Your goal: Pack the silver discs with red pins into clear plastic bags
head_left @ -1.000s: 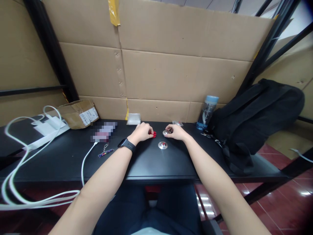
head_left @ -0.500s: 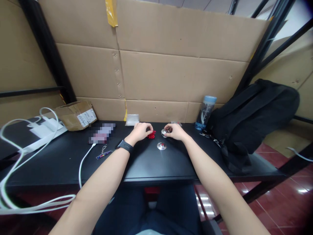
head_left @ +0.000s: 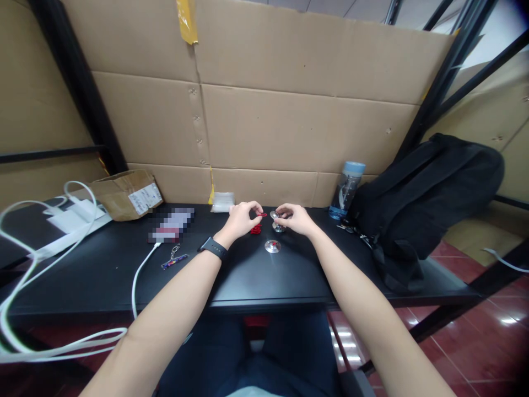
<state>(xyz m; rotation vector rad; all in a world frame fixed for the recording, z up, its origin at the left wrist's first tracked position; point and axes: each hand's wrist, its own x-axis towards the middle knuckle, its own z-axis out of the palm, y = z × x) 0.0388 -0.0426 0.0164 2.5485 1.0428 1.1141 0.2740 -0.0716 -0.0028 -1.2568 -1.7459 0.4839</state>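
Observation:
My left hand (head_left: pixel 244 218) is closed in a pinch, with a thin red cord loop (head_left: pixel 262 215) at its fingertips. Just under it lies a small heap of red cords (head_left: pixel 256 229) on the black tabletop. My right hand (head_left: pixel 294 218) grips a shiny round metal disc (head_left: pixel 274 215), tilted up off the table. Below that disc, partly hidden by my fingers, more metal discs (head_left: pixel 278 227) are stacked. Nearer to me, a separate metal disc (head_left: pixel 273 246) lies flat with a bit of red at its middle.
A clear plastic packet (head_left: pixel 223 202) lies behind my left hand. To the right stand a water bottle (head_left: pixel 347 190) and a black backpack (head_left: pixel 430 204). On the left are a phone (head_left: pixel 171 225), a keychain (head_left: pixel 174 260), a cardboard box (head_left: pixel 128 194) and white cables (head_left: pixel 136 281).
My left hand has risen slightly from the red heap with one red loop. My right hand has lifted a metal disc from the stack. The flat disc in front stays put.

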